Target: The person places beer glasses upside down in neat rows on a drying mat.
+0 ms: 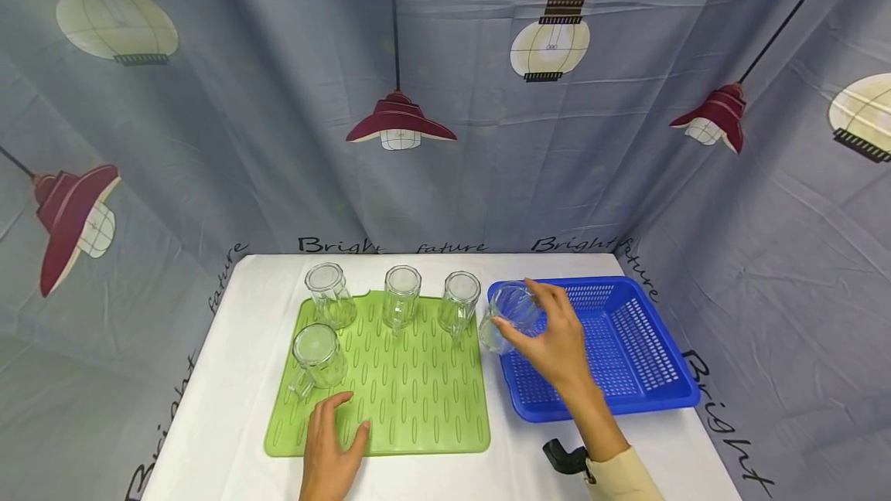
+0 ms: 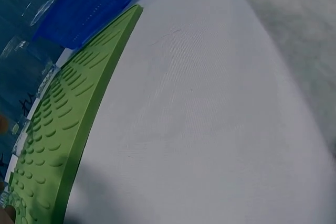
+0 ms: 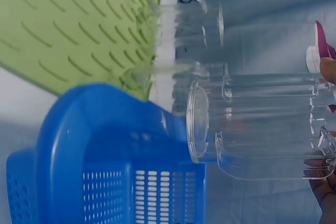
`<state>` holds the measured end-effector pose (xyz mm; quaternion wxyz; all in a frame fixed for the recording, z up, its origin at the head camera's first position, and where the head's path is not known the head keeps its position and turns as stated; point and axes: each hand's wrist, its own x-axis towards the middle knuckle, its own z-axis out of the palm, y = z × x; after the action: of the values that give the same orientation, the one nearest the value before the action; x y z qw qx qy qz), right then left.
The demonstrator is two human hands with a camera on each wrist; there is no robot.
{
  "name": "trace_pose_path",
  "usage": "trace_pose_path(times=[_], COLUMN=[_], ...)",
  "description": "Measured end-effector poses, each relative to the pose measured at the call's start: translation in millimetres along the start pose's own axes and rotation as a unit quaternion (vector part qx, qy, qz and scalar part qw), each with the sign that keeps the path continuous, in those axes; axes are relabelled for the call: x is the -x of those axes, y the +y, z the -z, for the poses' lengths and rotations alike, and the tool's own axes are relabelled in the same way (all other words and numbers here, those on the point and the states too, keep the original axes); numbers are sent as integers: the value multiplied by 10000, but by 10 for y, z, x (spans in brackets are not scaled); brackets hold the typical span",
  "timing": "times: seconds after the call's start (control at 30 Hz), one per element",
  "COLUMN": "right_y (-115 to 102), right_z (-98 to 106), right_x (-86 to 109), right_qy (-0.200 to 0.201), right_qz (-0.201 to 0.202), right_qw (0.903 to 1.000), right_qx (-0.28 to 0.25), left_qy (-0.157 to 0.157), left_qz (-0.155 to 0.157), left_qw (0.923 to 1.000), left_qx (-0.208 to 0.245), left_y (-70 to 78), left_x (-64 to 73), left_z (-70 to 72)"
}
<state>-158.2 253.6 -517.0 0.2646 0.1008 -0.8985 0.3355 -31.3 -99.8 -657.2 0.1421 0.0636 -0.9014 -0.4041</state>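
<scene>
My right hand [image 1: 560, 342] grips a clear glass mug [image 1: 496, 331] between thumb and fingers, above the left rim of the blue basket [image 1: 599, 412]. In the right wrist view this glass mug [image 3: 262, 124] lies sideways, its handle low and my fingers [image 3: 323, 187] at one end. My left hand [image 1: 326, 447] has its fingers spread loosely over the front of the green drying mat [image 1: 411, 416], holding nothing. Upside-down glass mugs stand on the mat: a front-left mug [image 1: 320, 362] nearest my left hand, and a back row with a left mug [image 1: 332, 304], middle mug [image 1: 401, 304] and right mug [image 1: 459, 308].
The basket has slotted walls and stands right of the mat on a white-covered table [image 1: 515, 462]. A grey curtain [image 1: 473, 192] printed with lamps rises behind and at both sides. A black strap piece [image 1: 564, 457] is on my right wrist.
</scene>
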Motion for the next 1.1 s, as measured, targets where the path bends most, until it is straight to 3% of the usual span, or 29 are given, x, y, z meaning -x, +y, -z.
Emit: trace_pose_path(times=[0.27, 0.43, 0.83, 1.1], right_y=[-158, -258, -479, -617], right_z=[-105, -173, -349, -454], right_x=[26, 73, 161, 194], right_qy=[-105, -173, -491, -603], right_qz=[85, 178, 355, 540], right_qw=[9998, 9993, 9970, 9952], right_qx=[-158, -282, -490, -546], left_qy=[165, 131, -89, -462], left_qz=[-60, -254, -658, -861], left_qw=[9990, 9977, 9932, 9895], left_qx=[408, 612, 961, 1064], left_y=[86, 158, 335, 394], left_x=[-192, -256, -338, -358], left_z=[35, -14, -152, -220])
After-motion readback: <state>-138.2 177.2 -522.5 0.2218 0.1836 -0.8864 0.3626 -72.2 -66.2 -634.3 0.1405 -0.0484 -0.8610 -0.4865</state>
